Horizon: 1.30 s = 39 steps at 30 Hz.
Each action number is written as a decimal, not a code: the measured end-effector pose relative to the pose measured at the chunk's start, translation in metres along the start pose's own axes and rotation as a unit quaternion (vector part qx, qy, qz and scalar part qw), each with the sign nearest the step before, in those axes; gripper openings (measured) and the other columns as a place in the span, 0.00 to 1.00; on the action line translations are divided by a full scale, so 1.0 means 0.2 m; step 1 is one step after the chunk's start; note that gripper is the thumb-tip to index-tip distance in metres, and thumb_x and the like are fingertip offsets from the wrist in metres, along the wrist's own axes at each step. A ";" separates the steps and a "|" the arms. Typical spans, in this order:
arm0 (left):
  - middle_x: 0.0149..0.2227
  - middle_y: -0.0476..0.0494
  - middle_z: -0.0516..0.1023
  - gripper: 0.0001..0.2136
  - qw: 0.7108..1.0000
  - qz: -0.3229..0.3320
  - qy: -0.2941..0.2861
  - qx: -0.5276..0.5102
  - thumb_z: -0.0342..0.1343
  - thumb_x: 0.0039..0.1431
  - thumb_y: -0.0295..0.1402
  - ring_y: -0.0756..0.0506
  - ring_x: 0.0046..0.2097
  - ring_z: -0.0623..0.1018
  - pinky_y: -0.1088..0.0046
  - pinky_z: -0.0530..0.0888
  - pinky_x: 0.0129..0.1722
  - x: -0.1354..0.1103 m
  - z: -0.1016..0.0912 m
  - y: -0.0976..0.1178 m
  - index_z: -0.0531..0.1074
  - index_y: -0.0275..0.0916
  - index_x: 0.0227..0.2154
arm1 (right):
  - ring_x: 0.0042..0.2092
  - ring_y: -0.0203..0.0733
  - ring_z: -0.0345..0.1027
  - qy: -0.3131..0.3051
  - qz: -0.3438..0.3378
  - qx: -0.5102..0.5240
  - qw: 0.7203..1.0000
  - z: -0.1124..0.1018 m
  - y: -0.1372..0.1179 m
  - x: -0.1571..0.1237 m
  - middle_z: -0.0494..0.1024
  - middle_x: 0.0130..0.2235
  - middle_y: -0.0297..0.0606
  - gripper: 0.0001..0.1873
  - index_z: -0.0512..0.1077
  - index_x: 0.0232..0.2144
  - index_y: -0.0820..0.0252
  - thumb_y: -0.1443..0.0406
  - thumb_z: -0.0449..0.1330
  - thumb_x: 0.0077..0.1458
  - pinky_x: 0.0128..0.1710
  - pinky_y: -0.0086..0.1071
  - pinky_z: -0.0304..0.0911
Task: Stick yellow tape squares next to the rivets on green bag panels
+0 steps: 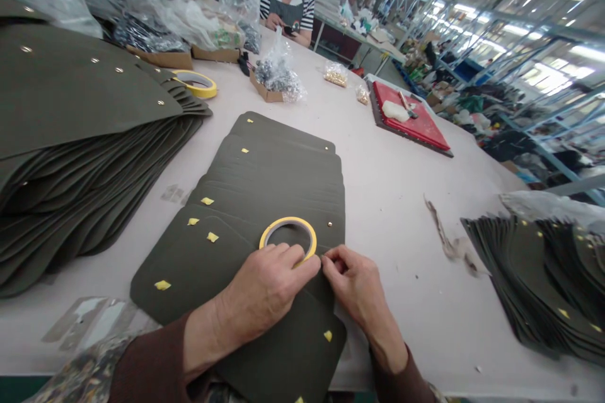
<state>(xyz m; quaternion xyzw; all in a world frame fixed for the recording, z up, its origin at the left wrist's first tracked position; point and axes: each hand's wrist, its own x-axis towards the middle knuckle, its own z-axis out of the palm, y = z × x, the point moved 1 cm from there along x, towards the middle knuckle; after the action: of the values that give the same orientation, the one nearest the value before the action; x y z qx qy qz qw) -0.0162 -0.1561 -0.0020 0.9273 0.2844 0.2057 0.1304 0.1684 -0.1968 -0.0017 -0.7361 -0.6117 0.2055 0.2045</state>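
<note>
My left hand (271, 283) is closed around the near edge of a roll of yellow tape (265, 227), held over a dark olive panel (269, 182). Close beside it, my right hand (355, 280) has thumb and finger pinched together at the panel's right edge; what lies between those fingertips is too small to make out. Several small yellow tape pieces (163, 285) stick to the panel. A metal stud (329, 224) shows near its right side. The panel seems to be several overlapped sheets.
A tall stack of olive panels with metal eyelets (94, 94) fills the left, with another yellow tape roll (204, 85) beside it. At right lies a second stack (534, 271). Farther back are a red board (416, 116), bagged studs (335, 74) and a seated person (286, 3).
</note>
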 end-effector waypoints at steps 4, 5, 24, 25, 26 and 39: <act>0.34 0.48 0.75 0.12 0.992 0.005 0.085 -0.094 0.45 0.67 0.26 0.48 0.35 0.75 0.74 0.74 0.36 -0.01 -0.03 -0.02 0.65 0.40 0.50 | 0.23 0.34 0.64 -0.055 -0.019 0.051 0.997 -0.02 -0.01 -0.06 0.72 0.22 0.29 0.04 0.74 0.28 0.57 0.65 0.60 0.54 0.25 0.27 0.58; 0.34 0.48 0.76 0.15 0.990 0.007 0.096 -0.106 0.46 0.67 0.27 0.49 0.35 0.76 0.74 0.75 0.36 -0.01 -0.04 -0.03 0.63 0.39 0.54 | 0.25 0.34 0.65 -0.027 -0.031 0.079 0.996 -0.02 -0.02 -0.07 0.73 0.24 0.30 0.04 0.74 0.32 0.58 0.65 0.60 0.55 0.26 0.27 0.60; 0.31 0.49 0.73 0.08 0.993 -0.051 -0.001 -0.102 0.43 0.67 0.27 0.48 0.33 0.76 0.75 0.72 0.32 0.00 -0.04 0.02 0.67 0.40 0.37 | 0.30 0.37 0.72 0.181 -0.265 0.041 0.946 0.03 -0.13 -0.11 0.77 0.28 0.36 0.08 0.72 0.31 0.59 0.74 0.55 0.56 0.31 0.29 0.67; 0.31 0.49 0.73 0.08 0.994 -0.052 -0.003 -0.097 0.43 0.67 0.26 0.48 0.33 0.75 0.75 0.72 0.31 0.00 -0.04 0.02 0.67 0.40 0.36 | 0.29 0.36 0.72 0.186 -0.246 0.053 0.950 0.03 -0.13 -0.12 0.77 0.27 0.36 0.08 0.72 0.31 0.59 0.74 0.55 0.55 0.31 0.29 0.66; 0.31 0.49 0.72 0.08 0.995 -0.048 -0.002 -0.091 0.44 0.66 0.26 0.49 0.32 0.75 0.75 0.71 0.30 0.01 -0.04 0.02 0.68 0.40 0.36 | 0.27 0.36 0.71 0.184 -0.217 0.075 0.956 0.03 -0.14 -0.12 0.77 0.26 0.35 0.07 0.73 0.30 0.59 0.73 0.56 0.55 0.29 0.28 0.66; 0.35 0.45 0.72 0.04 0.998 -0.009 -0.057 0.037 0.51 0.65 0.29 0.44 0.38 0.70 0.65 0.69 0.40 0.05 0.04 0.00 0.68 0.39 0.34 | 0.20 0.32 0.65 -0.025 0.160 0.357 0.920 -0.06 0.16 0.01 0.75 0.21 0.34 0.19 0.77 0.29 0.64 0.52 0.67 0.44 0.20 0.26 0.64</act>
<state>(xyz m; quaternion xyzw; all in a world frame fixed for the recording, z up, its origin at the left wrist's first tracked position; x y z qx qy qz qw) -0.0044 -0.1507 -0.0061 0.9392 0.2920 0.1402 0.1138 0.2014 -0.2009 -0.0106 -0.6966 -0.3769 0.4583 0.4033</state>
